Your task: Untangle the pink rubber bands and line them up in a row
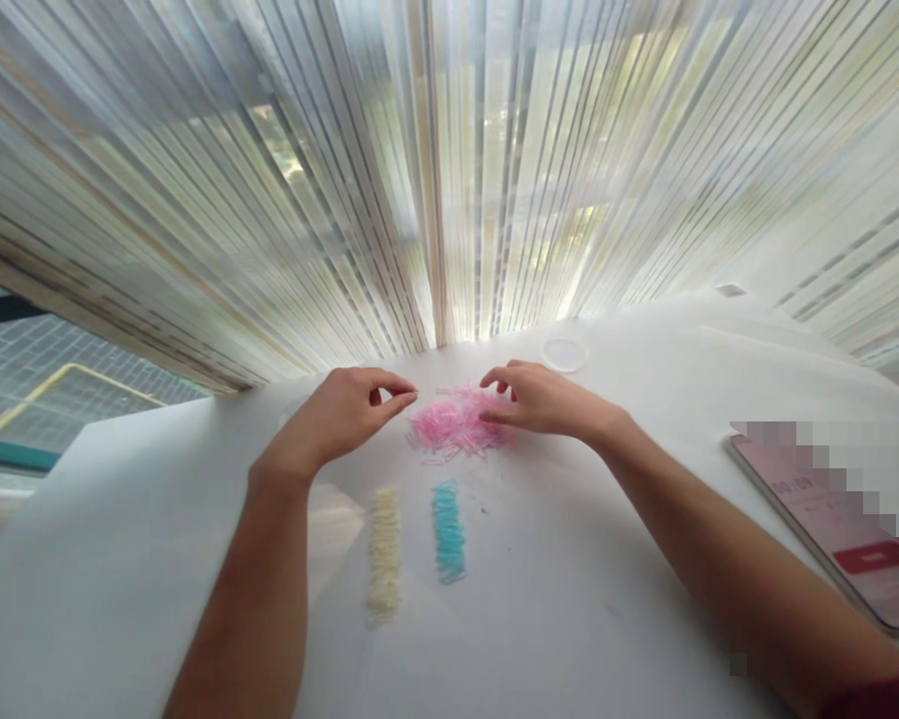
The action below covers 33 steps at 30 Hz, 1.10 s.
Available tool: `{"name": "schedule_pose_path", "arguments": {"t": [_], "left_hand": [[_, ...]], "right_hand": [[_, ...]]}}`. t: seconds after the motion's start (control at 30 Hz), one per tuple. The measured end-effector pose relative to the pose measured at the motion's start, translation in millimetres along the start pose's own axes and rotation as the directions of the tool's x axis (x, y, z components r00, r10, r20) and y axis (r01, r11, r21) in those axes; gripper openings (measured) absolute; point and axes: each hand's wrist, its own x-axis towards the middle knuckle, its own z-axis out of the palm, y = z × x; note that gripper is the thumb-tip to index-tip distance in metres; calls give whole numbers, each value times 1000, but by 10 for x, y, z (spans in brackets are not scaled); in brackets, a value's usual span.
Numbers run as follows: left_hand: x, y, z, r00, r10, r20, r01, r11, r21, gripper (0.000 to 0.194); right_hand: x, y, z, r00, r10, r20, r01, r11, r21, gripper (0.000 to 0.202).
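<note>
Many pink clips [444, 427]: a loose heap on the white counter [569, 609], between the two hands, some strays at its edges; they look like paper clips to me.
Left hand [349, 414]: at the heap's upper left, thumb and forefinger pressed together at the tips; from my feed I cannot tell whether a clip is between them.
Right hand [545, 399]: over the heap's right side, thumb and fingers spread apart, the thumb low against the pink.
Yellow clips [385, 554]: one upright column, nearer me than the heap, to the left.
Blue clips [449, 534]: a shorter column just right of the yellow one, well apart from it.
Phone [816, 524]: at the right, screen up, part of my view pixelated; I make out pale digits [792, 487] resembling 00:09, too blurred to be sure.
Red button [873, 555]: on that screen, its white lettering illegible to me.
Clear round lid-like piece [565, 356]: beyond the right hand.
String curtain [449, 180]: hanging along the counter's far side.
</note>
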Motion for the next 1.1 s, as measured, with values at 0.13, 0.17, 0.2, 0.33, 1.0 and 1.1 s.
{"name": "schedule_pose_path", "arguments": {"t": [0.13,0.17,0.2,0.33,1.0,1.1], "left_hand": [[-21,-31,-45,999,-18,-27,18,1000,8,28],[-21,-31,-45,1000,-15,-22,15,1000,4,28],[-21,-29,-44,1000,-9,-15,9,1000,-2,28],[-20,-37,-53,1000,-10,-3,10,1000,-11,28],[-26,-49,-72,999,-46,-7,46,999,5,26],[-23,-45,-73,999,-43,-10,43,999,2,25]], "right_hand": [[39,-77,88,1000,-13,27,13,1000,1,28],[48,-97,100,999,-26,30,25,1000,10,26],[56,-114,107,999,-44,31,43,999,20,24],[63,-137,64,995,-96,0,95,992,88,21],[-66,143,-362,992,58,111,-64,997,50,24],[-78,164,-376,995,47,91,-52,997,57,23]]}}
